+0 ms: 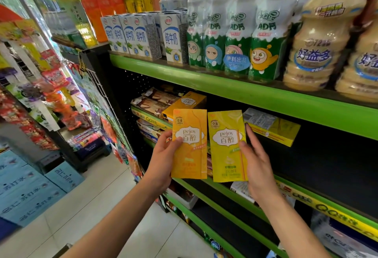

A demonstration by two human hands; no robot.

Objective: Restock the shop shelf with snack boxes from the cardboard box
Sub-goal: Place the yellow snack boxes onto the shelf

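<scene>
Two upright "pejoy" snack boxes held side by side before the green shelf [266, 102]: orange box [190, 145] gripped by the left hand [163, 155], thumb across its front; yellow box [227, 147] gripped by the right hand [257, 165]. Milk cartons [173, 36] stand above.

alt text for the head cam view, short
A person's left hand holds an orange Pejoy box and the right hand a yellow Pejoy box, both upright before a green-edged shop shelf bearing milk cartons above.
</scene>
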